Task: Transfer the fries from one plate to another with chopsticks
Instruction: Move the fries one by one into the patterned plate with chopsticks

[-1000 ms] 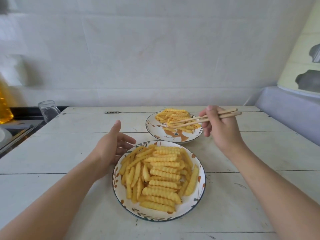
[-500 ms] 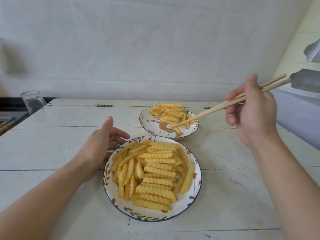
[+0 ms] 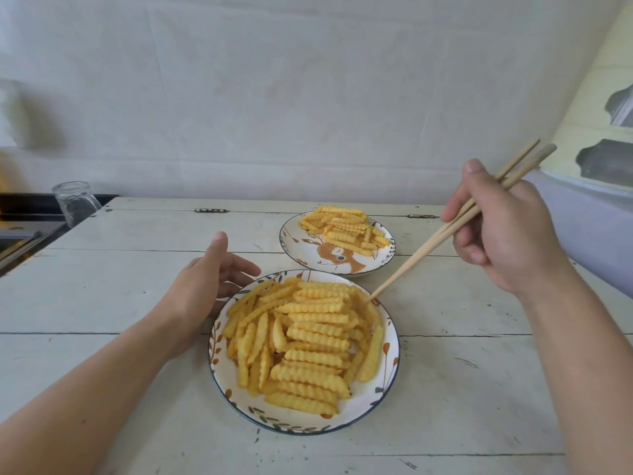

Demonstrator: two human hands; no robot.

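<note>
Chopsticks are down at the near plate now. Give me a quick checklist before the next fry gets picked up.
1. Chopsticks gripped in right hand: ok.
2. Tips at the fries on the near plate: ok, they meet the pile at its far right edge.
3. A fry pinched between the tips: cannot tell, the tips look closed together with nothing clearly between them.
4. Near plate steadied: cannot tell, left hand lies open by its left rim, contact unclear.
5. Far plate has room: ok, its near half is bare.
6. Path between the plates free: ok, only bare table there.
</note>
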